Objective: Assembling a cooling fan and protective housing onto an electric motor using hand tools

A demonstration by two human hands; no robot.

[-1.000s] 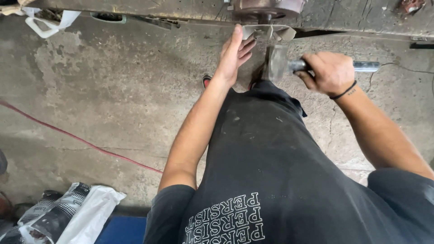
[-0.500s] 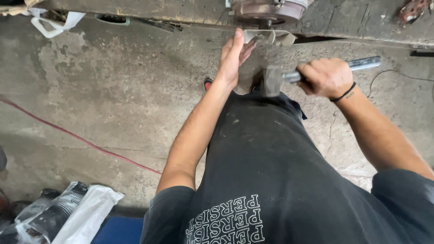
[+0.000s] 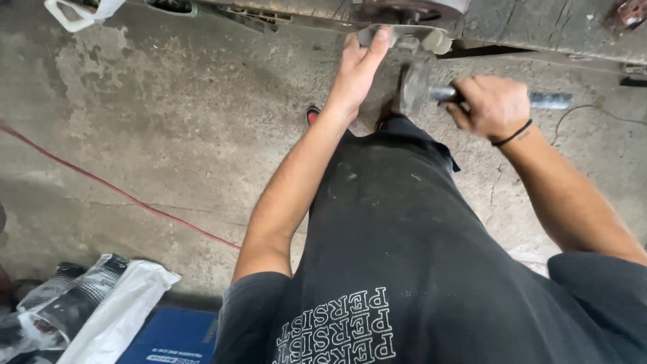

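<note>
Head view shows your left hand [image 3: 357, 71] stretched to the far edge of the scene, fingers flat and together, pressing a pale metal plate [image 3: 404, 35] against the underside of a worn bench [image 3: 539, 23]. Your right hand [image 3: 492, 104] is closed tight around the shaft of a metal hammer [image 3: 431, 91], with the head pointing left toward the plate and the bare end of the shaft sticking out to the right. Compared with a second ago, the hammer head sits lower and farther from the plate, and the blur on your fist suggests a swing in progress; your left hand has crept higher, fingertip now over the plate's near edge. That puts your fingers close to the line of the blow. A red cable [image 3: 114, 192] crosses the concrete floor [image 3: 168, 114] on the left, and crumpled plastic bags [image 3: 87, 303] lie near left.
</note>
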